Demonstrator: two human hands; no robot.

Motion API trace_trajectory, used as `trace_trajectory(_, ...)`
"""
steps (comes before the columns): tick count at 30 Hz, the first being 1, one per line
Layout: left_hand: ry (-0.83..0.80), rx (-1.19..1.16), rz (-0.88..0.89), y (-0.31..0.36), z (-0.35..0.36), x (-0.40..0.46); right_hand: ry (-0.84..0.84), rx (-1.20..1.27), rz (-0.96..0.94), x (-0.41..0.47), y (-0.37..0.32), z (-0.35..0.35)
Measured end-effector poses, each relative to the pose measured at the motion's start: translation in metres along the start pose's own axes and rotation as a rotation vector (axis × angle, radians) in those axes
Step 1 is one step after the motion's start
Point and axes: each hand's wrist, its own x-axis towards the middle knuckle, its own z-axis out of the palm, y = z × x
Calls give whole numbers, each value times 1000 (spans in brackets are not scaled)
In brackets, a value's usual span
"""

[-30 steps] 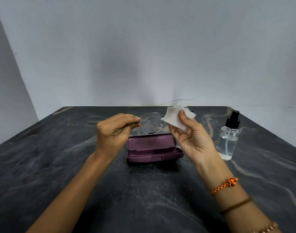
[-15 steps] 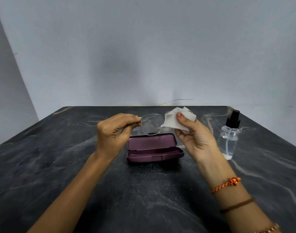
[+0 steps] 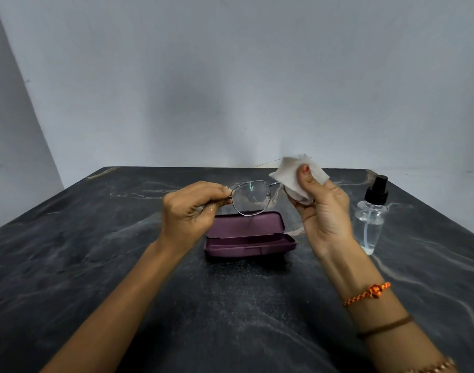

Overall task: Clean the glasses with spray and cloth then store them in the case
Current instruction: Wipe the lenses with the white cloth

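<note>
Thin metal-framed glasses (image 3: 250,198) are held up above the table. My left hand (image 3: 192,208) grips their left end, at the hinge. My right hand (image 3: 320,211) pinches a white cloth (image 3: 292,174) around the right lens, which the cloth and fingers hide. The left lens is bare and see-through. Below the glasses a purple case (image 3: 246,236) lies open on the table, lid tilted back, nothing inside. A clear spray bottle (image 3: 370,215) with a black nozzle stands upright to the right of my right hand.
The table (image 3: 96,265) is dark marble with pale veins. A grey wall rises right behind its far edge. Bracelets circle my right wrist.
My right hand has shifted the cloth up and to the right over the right lens. The left hand and glasses have stayed almost still.
</note>
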Motion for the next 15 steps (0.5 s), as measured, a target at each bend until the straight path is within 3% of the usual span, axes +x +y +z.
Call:
trace_trajectory(8, 10, 22, 2, 2, -1, 1, 152, -147, 27, 2, 1, -4)
trace_trajectory(15, 60, 13, -21, -1, -2, 1, -40, -179, 34, 1, 0, -5)
